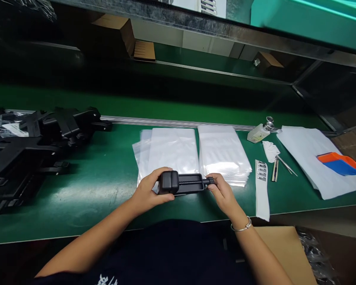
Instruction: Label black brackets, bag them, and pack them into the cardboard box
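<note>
A black plastic clamp-like device (pixel 191 183) with a threaded rod along its open frame is held level above the front of the green bench. My left hand (pixel 150 189) wraps round its thick block end, thumb and fingers on either side. At the other end, my right hand (pixel 222 191) pinches the small knob (pixel 209 181). Just behind the device lie two stacks of clear plastic bags, a left stack (pixel 173 148) fanned at its edge and a right stack (pixel 221 150). The underside of the device is hidden.
Black plastic assemblies (pixel 41 138) are piled at the left. To the right are a dispenser bottle (pixel 260 131), a label strip (pixel 261 190), tweezers (pixel 287 165), white sheets (pixel 308 158) and an orange-and-blue tray (pixel 340 163). A metal-edged shelf (pixel 195 25) runs overhead. An open carton (pixel 281 249) stands below the bench.
</note>
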A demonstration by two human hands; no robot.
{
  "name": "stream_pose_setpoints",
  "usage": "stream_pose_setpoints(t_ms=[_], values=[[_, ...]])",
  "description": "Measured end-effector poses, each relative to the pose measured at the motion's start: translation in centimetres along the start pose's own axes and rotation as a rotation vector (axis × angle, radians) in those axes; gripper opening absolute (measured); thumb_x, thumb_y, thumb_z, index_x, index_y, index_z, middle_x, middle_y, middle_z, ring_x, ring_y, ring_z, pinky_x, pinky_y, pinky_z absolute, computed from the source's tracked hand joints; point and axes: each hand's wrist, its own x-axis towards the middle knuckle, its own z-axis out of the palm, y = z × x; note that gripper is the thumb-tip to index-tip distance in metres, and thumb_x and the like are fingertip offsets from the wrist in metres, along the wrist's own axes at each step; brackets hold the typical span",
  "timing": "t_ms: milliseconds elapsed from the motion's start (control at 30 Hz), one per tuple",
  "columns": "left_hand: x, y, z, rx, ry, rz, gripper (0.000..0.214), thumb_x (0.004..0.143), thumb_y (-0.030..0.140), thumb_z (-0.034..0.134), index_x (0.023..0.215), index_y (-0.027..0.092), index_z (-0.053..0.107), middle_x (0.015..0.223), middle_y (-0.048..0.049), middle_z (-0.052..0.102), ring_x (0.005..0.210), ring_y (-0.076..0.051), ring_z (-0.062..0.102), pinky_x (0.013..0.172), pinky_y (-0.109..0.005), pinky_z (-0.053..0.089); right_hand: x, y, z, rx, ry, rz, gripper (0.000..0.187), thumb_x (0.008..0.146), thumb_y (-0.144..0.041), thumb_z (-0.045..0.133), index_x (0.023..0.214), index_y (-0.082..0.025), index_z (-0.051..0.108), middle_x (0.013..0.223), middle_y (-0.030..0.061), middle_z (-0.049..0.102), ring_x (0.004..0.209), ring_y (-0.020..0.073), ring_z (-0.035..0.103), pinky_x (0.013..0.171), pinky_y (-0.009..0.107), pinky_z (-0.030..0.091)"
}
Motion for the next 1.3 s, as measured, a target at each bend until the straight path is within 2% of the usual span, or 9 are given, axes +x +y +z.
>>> stream_pose_setpoints(t_ms=[167,267,500,667,767,867,967,1100,1300], values=[[1.5,-1.2,1.6,-0.378,0.14,-0.068,0.06,0.072,0.06,0.07,0.113,0.017,0.059,0.105,-0.0083,0.067,0.097,-0.026,0.063,0.083,-0.034,0.049,0.8,0.4,0.9,0.232,0.153,-0.027,0.038,0.092,-0.049,0.052,0.122,-0.025,0.058,0.102,0.0053,0.065,0.095,0.0209,0.06,0.086,0.034,0.047],[2.3,-1.6,2.5,-0.536,0.136,-0.127,0.053,0.079,0.06,0.065,0.108,0.016,0.061,0.101,-0.0073,0.068,0.097,-0.023,0.061,0.084,-0.031,0.047,1.2,0.8,1.9,0.279,0.226,-0.005,0.031,0.086,-0.046,0.062,0.107,-0.024,0.067,0.114,0.0062,0.064,0.11,0.0231,0.057,0.098,0.036,0.041],[2.4,-0.7,2.9,-0.544,0.091,0.028,0.062,0.079,0.062,0.065,0.12,0.016,0.056,0.111,-0.0102,0.067,0.104,-0.025,0.061,0.089,-0.033,0.045,2.2,0.7,3.3,0.392,0.448,0.109,0.031,0.087,-0.049,0.059,0.08,-0.02,0.066,0.076,0.0012,0.063,0.08,0.0174,0.057,0.08,0.031,0.044],[2.4,-1.1,3.1,-0.569,0.126,-0.007,0.059,0.083,0.061,0.06,0.12,0.016,0.052,0.107,-0.0095,0.067,0.101,-0.023,0.061,0.086,-0.032,0.046,3.2,0.6,3.5,0.609,0.426,0.09,0.032,0.078,-0.049,0.07,0.093,-0.02,0.068,0.092,0.0045,0.069,0.087,0.0189,0.062,0.087,0.036,0.046],[2.3,-1.2,3.0,-0.554,0.093,0.062,0.066,0.079,0.061,0.066,0.125,0.017,0.048,0.112,-0.0101,0.065,0.104,-0.024,0.06,0.087,-0.032,0.046,3.6,1.0,3.3,0.506,0.472,0.123,0.033,0.079,-0.052,0.068,0.081,-0.019,0.069,0.081,0.0033,0.069,0.08,0.0182,0.061,0.082,0.034,0.047],[2.3,-1.2,2.8,-0.56,0.137,-0.013,0.06,0.081,0.061,0.063,0.12,0.016,0.052,0.108,-0.0096,0.066,0.1,-0.024,0.062,0.085,-0.032,0.047,3.6,1.2,3.2,0.34,0.424,0.134,0.036,0.081,-0.054,0.065,0.085,-0.018,0.071,0.085,0.0052,0.071,0.084,0.0207,0.062,0.082,0.035,0.048],[2.2,-1.2,2.6,-0.585,0.159,-0.058,0.058,0.082,0.062,0.06,0.118,0.016,0.053,0.104,-0.0093,0.068,0.097,-0.023,0.063,0.081,-0.032,0.047,3.6,1.2,3.2,0.376,0.363,0.096,0.033,0.079,-0.049,0.068,0.095,-0.02,0.072,0.094,0.0064,0.073,0.09,0.0218,0.064,0.085,0.037,0.048],[2.0,-1.1,2.6,-0.55,0.118,0.043,0.063,0.08,0.059,0.066,0.124,0.017,0.048,0.111,-0.01,0.065,0.101,-0.024,0.062,0.084,-0.032,0.047,3.8,1.2,3.2,0.358,0.42,0.135,0.035,0.077,-0.051,0.068,0.087,-0.017,0.073,0.085,0.0069,0.073,0.084,0.022,0.064,0.082,0.038,0.048],[2.3,-1.2,2.6,-0.587,0.225,-0.045,0.054,0.085,0.061,0.058,0.115,0.017,0.053,0.104,-0.0083,0.066,0.097,-0.023,0.062,0.083,-0.033,0.047,3.8,0.8,3.1,0.361,0.31,0.064,0.033,0.078,-0.049,0.069,0.094,-0.02,0.071,0.093,0.0058,0.072,0.091,0.0222,0.064,0.085,0.036,0.048]])
